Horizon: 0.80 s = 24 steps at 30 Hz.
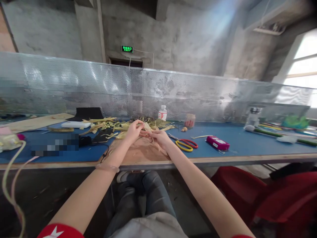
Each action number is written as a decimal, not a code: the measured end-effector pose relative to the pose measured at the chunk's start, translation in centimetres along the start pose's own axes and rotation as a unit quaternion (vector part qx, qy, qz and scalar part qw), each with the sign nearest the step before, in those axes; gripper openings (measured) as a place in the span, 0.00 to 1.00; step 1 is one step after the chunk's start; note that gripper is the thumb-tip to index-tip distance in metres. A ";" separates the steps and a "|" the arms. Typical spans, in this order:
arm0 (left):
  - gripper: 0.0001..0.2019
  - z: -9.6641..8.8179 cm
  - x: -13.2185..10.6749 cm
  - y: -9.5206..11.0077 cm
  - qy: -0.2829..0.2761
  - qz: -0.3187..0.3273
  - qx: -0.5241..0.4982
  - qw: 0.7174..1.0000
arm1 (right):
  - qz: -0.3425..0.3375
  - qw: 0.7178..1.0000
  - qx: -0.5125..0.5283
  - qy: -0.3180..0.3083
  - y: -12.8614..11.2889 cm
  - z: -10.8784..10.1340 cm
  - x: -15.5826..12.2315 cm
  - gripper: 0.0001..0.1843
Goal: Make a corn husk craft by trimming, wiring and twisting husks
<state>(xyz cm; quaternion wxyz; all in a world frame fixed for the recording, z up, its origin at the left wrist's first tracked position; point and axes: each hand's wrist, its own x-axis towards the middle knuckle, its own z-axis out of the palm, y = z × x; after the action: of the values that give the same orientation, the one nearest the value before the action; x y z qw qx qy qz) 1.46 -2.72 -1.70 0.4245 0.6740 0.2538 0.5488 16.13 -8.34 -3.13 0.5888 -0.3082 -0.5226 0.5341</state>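
Observation:
Close together over a brown board (133, 154) at the table's front edge, both my hands are closed at the fingertips. My left hand (134, 131) pinches a pale dried husk strip (148, 127), whose tip sticks up between the hands. From the other side my right hand (161, 139) grips the same strip low down; its fingers partly hide it. Just beyond the hands lies a heap of dry yellow-green husks (109, 125). Scissors (185, 144) with red and yellow handles rest right of my right hand.
A white-capped bottle (162, 113) and a jar (190, 120) stand behind. Right are a magenta packet (218, 143) and a green-handled tool (268, 133). A white box (76, 124) lies left. A perforated metal screen (198, 96) borders the table's back; a red chair (237, 185) stands below right.

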 end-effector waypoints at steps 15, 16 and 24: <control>0.08 0.0 -0.1 0.7 0.028 0.012 0.011 0.999 | -0.019 0.998 -0.053 0.026 0.1 0.7 -0.3 0.14; 0.08 -0.1 -0.1 0.7 0.034 0.012 0.004 0.999 | -0.041 0.997 -0.056 0.025 0.0 0.8 -0.4 0.16; 0.08 -0.4 0.0 0.7 0.071 0.016 -0.033 0.997 | -0.081 0.995 -0.038 -0.052 -0.1 0.5 -0.3 0.11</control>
<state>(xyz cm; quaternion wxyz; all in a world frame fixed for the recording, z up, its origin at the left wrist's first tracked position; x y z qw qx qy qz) 1.00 -2.99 -1.08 0.4185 0.6226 0.2546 0.6102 15.69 -8.75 -3.01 0.5898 -0.2586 -0.5955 0.4803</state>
